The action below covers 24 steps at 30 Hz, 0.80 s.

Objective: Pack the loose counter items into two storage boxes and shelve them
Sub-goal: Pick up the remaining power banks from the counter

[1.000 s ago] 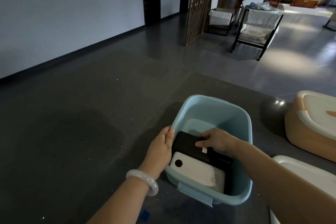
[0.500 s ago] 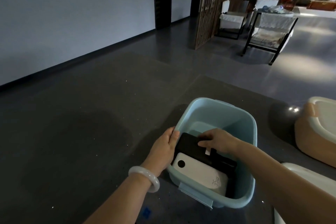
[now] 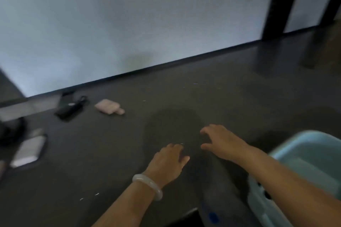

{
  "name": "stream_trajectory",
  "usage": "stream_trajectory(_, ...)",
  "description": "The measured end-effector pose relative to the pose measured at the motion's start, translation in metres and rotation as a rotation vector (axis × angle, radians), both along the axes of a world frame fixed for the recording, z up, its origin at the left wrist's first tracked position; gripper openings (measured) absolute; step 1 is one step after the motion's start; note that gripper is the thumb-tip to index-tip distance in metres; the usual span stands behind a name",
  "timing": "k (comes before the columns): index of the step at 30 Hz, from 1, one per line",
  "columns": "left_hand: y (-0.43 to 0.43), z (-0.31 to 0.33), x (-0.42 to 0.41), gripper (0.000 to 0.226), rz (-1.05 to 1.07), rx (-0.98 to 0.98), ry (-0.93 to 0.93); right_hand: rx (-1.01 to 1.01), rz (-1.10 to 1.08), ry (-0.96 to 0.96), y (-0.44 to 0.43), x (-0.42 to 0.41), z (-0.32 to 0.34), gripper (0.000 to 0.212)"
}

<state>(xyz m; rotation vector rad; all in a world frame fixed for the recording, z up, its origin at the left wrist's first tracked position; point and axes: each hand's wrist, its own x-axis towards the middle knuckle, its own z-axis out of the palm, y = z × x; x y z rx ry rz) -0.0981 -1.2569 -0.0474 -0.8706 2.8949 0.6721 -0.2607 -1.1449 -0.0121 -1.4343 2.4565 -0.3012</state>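
Though smeared by motion blur, shows two bare hands low in the middle of the frame, over a dark desk (image 3: 110, 162). Left hand (image 3: 168, 161): palm down, fingers (image 3: 175, 148) loosely bent and close together, holding nothing; one pale bracelet (image 3: 147, 187) on the wrist. Right hand (image 3: 223, 143), just right of and above the left: palm down, fingers (image 3: 206, 129) spread wide and bent at the tips, thumb apart from them, holding nothing. Touching the desk or hanging just over it: cannot tell.

One light blue box (image 3: 310, 151) at the lower right edge, open at the top, cut off by the frame, right forearm crossing in front of its near rim. Contents not readable.

Three loose items counted on the desk to the left, well apart from both hands. Upper left: one black item (image 3: 69, 109), long axis running from lower left to upper right, a thin dark loop or strap at its upper right end; too blurred to say one piece or two. Just right of it: one flat pink case (image 3: 107, 107), long axis from upper left to lower right, a small tab at its lower right end pointing toward the right of the frame. Far left, lower: one flat white slab (image 3: 27, 151), long axis from lower left to upper right. Above it, at the left edge, one dark round shape (image 3: 9, 131), only partly in view.

Across the upper frame: one pale wall (image 3: 129, 24); at upper right, one dark upright post (image 3: 282, 2).
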Motion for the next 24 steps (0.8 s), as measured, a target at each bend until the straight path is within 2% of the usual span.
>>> stream_trajectory(5, -0.058, 0.011, 0.104, 0.050, 0.232, -0.176, -0.200, 0.128, 0.292, 0.003, -0.097, 0.070, -0.012, 0.066)
stream_trajectory(10, -0.106, 0.023, 0.190, 0.060, 0.394, -0.219, -0.256, 0.196, 0.442, -0.010, -0.172, 0.138, -0.001, 0.073)
stream_trajectory(18, -0.192, 0.025, 0.282, 0.063, 0.505, -0.177, -0.240, 0.222, 0.484, -0.035, -0.277, 0.219, 0.008, 0.074)
stream_trajectory(24, -0.251, 0.017, 0.295, 0.063, 0.538, -0.091, -0.185, 0.190, 0.433, -0.099, -0.331, 0.231, -0.003, 0.076)
